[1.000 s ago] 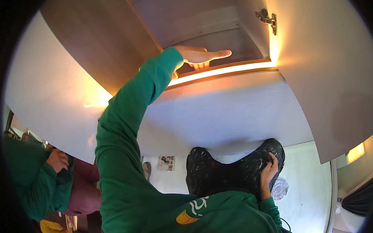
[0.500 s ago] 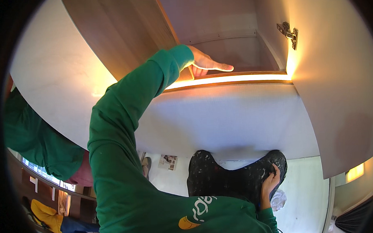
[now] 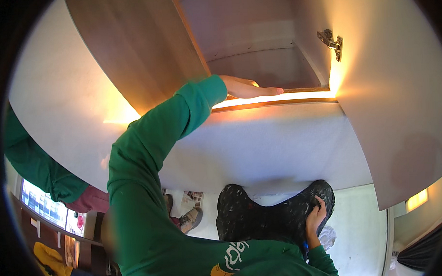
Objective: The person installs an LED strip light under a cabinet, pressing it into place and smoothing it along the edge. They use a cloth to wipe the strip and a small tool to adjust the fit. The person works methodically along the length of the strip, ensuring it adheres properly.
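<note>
My left hand (image 3: 246, 87) reaches up to the lit front edge of an open cabinet (image 3: 262, 63), its fingers stretched out and nothing seen in them. Right under it runs a glowing light strip (image 3: 292, 95) set along the wooden edge. A brown wood-grain panel (image 3: 135, 43) slants down just left of this hand. My right hand (image 3: 315, 220) lies lower down on my dark, speckled knee (image 3: 325, 190), with its fingers laid out over the cloth.
On the right a pale cabinet door (image 3: 390, 93) stands open, with a metal hinge (image 3: 332, 44) at the cabinet's side wall. Another pale door (image 3: 58, 80) is at the left. A co-worker's green sleeve (image 3: 41, 159) and shoe (image 3: 191, 220) show behind it.
My left hand has dropped slightly onto the lit edge, its thumb no longer raised apart. The co-worker's shoe shows more fully. My right hand has stayed on my knee.
</note>
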The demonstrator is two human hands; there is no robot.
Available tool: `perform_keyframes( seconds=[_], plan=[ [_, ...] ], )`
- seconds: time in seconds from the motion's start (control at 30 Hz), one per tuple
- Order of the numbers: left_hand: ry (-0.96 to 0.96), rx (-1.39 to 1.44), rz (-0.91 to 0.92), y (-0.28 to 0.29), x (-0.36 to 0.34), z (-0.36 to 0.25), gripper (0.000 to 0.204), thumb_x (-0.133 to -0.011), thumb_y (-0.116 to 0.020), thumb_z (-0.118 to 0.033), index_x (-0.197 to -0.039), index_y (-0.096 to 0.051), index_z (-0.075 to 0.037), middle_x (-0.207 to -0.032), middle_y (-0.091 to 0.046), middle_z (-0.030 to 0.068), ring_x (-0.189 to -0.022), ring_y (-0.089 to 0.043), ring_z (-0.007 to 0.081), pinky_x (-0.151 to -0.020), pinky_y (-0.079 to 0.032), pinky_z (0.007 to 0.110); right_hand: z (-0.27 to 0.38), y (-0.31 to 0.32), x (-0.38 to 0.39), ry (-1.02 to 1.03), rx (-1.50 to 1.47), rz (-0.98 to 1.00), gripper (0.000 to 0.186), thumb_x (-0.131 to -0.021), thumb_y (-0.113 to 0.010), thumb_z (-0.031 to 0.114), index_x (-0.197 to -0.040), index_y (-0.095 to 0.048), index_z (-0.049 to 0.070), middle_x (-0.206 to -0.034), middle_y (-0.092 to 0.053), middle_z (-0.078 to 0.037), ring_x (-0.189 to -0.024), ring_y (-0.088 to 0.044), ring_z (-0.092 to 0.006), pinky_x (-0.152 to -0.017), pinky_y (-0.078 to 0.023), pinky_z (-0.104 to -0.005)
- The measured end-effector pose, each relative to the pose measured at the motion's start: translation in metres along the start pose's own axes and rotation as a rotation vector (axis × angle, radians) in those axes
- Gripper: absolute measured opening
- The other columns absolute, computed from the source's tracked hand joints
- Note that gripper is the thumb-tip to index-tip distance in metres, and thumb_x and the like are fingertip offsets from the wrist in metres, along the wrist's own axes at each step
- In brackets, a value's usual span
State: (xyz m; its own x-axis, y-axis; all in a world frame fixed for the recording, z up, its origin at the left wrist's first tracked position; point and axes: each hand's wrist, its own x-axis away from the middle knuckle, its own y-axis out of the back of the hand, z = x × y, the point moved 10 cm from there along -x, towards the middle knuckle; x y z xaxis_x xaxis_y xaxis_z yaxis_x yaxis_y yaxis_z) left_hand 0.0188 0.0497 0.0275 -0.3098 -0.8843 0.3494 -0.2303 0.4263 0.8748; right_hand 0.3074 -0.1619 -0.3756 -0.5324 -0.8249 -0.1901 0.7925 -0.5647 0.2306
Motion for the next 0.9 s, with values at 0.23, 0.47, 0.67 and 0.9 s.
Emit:
perform_keyframes(
  seconds=[0.23,0.47,0.67,0.9],
  plan=[
    [-0.120,0.136,0.015,-0.012,-0.059,-0.057,0.132,-0.080,-0.024,-0.104,-0.159,-0.044,-0.001,-0.168,-0.035,0.0239,-0.158,-0.027,0.0411,-0.128,-0.016,0.061,0.005,0.000,0.001,-0.020,-0.032,-0.005,0.044,-0.085,-0.044,-0.007,-0.118,-0.072,-0.003,-0.113,-0.075,-0.022,-0.109,-0.071,-0.0364,-0.105,-0.050,-0.0414],
    [-0.518,0.321,0.041,-0.045,-0.111,-0.150,0.120,-0.089,-0.029,-0.096,-0.155,-0.047,0.003,-0.161,-0.045,0.0234,-0.155,-0.036,0.0357,-0.127,-0.028,0.052,-0.008,-0.001,0.002,-0.006,-0.041,-0.018,0.043,-0.086,-0.044,-0.006,-0.119,-0.071,-0.005,-0.117,-0.073,-0.021,-0.114,-0.069,-0.0344,-0.108,-0.048,-0.0414],
    [-0.490,0.342,-0.064,-0.034,-0.096,-0.118,0.112,-0.087,-0.030,-0.097,-0.151,-0.059,-0.010,-0.155,-0.055,0.0204,-0.153,-0.040,0.0370,-0.127,-0.028,0.053,-0.002,-0.008,0.003,0.084,-0.040,0.043,0.044,-0.086,-0.043,-0.004,-0.121,-0.069,-0.009,-0.121,-0.072,-0.024,-0.118,-0.065,-0.0378,-0.113,-0.045,-0.0445],
    [-0.505,0.278,-0.108,-0.023,-0.084,-0.103,0.109,-0.087,-0.036,-0.094,-0.142,-0.066,-0.005,-0.155,-0.055,0.0205,-0.146,-0.049,0.0363,-0.120,-0.038,0.049,0.002,-0.013,0.002,0.109,0.010,0.091,0.043,-0.087,-0.042,-0.001,-0.120,-0.069,-0.011,-0.123,-0.071,-0.025,-0.118,-0.065,-0.0393,-0.114,-0.045,-0.0469]
  ],
)
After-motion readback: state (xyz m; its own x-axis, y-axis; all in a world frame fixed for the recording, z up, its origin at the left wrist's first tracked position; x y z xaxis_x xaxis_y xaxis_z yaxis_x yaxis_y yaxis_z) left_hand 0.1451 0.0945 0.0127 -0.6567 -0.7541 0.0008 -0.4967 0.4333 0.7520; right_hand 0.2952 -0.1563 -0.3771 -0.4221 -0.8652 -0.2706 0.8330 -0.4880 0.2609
